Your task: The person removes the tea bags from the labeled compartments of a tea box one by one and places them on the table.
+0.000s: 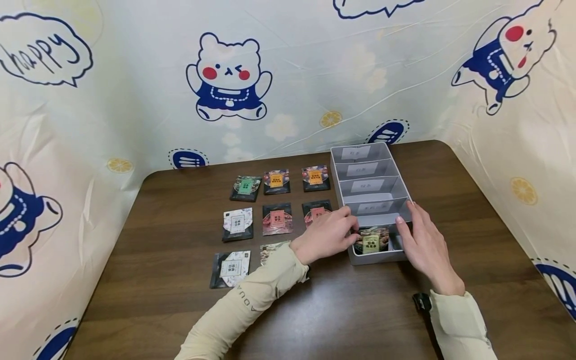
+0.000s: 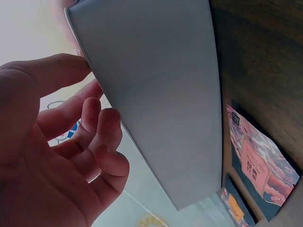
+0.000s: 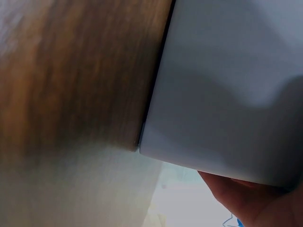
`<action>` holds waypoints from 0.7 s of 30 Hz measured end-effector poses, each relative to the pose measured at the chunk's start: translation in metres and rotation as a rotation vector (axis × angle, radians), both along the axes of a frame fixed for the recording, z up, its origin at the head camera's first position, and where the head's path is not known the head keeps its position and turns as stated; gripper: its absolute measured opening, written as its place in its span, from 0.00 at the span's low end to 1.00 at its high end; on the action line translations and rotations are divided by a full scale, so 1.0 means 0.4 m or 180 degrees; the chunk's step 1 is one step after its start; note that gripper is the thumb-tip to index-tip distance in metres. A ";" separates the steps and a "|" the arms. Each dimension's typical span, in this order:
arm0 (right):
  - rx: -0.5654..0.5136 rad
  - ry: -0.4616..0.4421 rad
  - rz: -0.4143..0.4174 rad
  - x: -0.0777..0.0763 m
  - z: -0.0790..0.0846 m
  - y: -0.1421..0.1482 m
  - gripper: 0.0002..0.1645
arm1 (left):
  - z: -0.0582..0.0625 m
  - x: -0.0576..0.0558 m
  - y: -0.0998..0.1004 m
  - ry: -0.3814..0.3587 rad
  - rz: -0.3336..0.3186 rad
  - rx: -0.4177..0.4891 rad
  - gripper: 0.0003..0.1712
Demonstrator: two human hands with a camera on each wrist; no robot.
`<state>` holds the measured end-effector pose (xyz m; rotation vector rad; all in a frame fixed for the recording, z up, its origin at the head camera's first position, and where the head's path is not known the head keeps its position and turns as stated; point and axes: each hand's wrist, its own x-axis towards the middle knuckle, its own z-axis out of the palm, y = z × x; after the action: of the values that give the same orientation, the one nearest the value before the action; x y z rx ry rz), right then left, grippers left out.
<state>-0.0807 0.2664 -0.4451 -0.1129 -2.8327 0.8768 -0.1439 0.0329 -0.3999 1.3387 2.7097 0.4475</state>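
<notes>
A long grey divided box [image 1: 373, 259] stands on the table between my two hands. In its front compartment lies a tea sachet [image 1: 371, 241] with a yellow-green label. My left hand [image 1: 325, 232] reaches over the box's left rim, thumb and index finger pinching the sachet's left edge; in the left wrist view their tips [image 2: 78, 68] pass behind the grey wall and the other fingers curl outside. My right hand [image 1: 425, 245] rests at the right rim with fingers extended, its thumb over the front compartment. The right wrist view shows part of the hand [image 3: 246, 196] beyond the wall.
Left of the box, sachets lie in rows: green [image 1: 245, 188], orange-labelled [image 1: 276, 181], another orange [image 1: 316, 178], white [image 1: 237, 224], pink [image 1: 277, 218], another pink [image 1: 315, 210] and a lower white one [image 1: 230, 269]. A pale sachet [image 1: 271, 251] is partly behind my left forearm. Dividers carry white labels [image 1: 366, 186].
</notes>
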 end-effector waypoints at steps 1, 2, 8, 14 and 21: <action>-0.0001 0.0001 -0.0001 0.000 -0.001 0.000 0.38 | -0.002 0.000 0.000 0.0021 0.0005 -0.0012 0.09; -0.0001 0.0002 -0.0001 0.000 -0.001 0.000 0.38 | -0.003 0.001 0.001 0.0034 0.0008 -0.0020 0.09; 0.0006 0.0027 -0.0003 0.000 0.000 -0.001 0.37 | -0.002 0.004 0.008 0.0028 0.0051 -0.0099 0.10; 0.0007 0.0024 0.0002 0.000 0.000 -0.002 0.37 | 0.000 0.012 0.018 0.0096 0.0033 -0.0137 0.09; -0.0006 0.0016 -0.0008 0.002 0.003 -0.004 0.37 | 0.002 0.023 0.026 0.0155 -0.0075 -0.0095 0.06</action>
<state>-0.0798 0.2646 -0.4439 -0.1143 -2.8267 0.8782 -0.1347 0.0434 -0.3992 1.3905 2.7247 0.3756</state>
